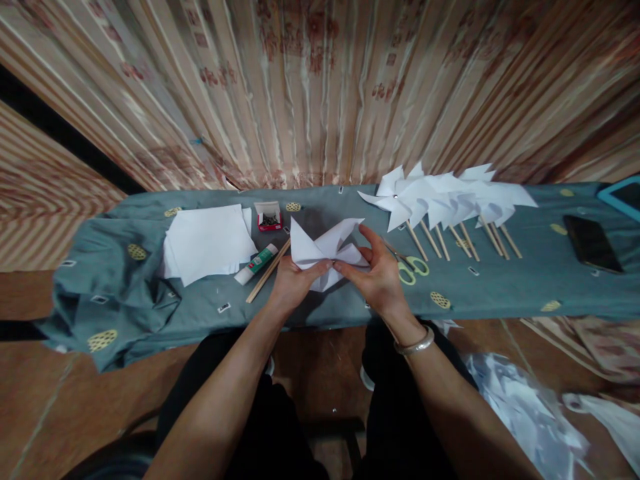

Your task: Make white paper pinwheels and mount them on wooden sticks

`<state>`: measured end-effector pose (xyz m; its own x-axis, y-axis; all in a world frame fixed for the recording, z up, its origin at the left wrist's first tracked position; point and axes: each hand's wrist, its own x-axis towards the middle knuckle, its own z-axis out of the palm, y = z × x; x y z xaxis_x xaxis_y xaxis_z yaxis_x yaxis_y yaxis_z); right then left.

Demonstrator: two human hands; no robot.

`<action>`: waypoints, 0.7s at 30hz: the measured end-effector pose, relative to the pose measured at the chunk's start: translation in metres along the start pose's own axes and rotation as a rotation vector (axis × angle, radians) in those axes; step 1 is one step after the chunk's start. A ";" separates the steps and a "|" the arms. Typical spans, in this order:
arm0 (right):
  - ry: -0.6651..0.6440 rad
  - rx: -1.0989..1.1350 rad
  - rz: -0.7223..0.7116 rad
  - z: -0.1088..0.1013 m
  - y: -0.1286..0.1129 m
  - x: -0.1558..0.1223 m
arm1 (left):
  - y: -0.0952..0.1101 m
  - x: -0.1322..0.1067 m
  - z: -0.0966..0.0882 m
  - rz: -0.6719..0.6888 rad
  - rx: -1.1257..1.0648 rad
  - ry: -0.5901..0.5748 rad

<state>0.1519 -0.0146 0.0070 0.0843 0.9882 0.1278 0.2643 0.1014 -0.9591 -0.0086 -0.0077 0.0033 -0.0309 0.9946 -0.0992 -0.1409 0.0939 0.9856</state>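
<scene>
Left hand (295, 280) and right hand (380, 277) are pinching the paper (325, 250), fingertips closed on it, over the counter's (500, 293) near edge. Its long axis is lying left-right, tips pointing away. Glue stick (260, 262) label unreadable.

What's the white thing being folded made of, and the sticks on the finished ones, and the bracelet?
The folded sheet between left hand and right hand looks like thin matte white paper, holding sharp creases. The sticks under the finished pinwheels seem bare pale wood, possibly bamboo. The bangle gleams silvery, probably metal.
</scene>
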 end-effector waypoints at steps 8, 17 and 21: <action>-0.055 -0.074 0.030 -0.009 -0.003 0.002 | 0.002 -0.001 0.002 -0.027 0.014 -0.020; -0.151 0.246 0.142 -0.005 -0.001 0.004 | 0.007 -0.004 0.006 -0.023 -0.002 -0.022; -0.130 0.224 0.112 -0.004 0.002 0.003 | 0.009 -0.006 0.006 -0.052 -0.034 -0.017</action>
<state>0.1567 -0.0116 0.0071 -0.0270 0.9996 -0.0022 0.0397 -0.0011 -0.9992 -0.0034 -0.0124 0.0133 -0.0056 0.9891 -0.1472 -0.1759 0.1439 0.9738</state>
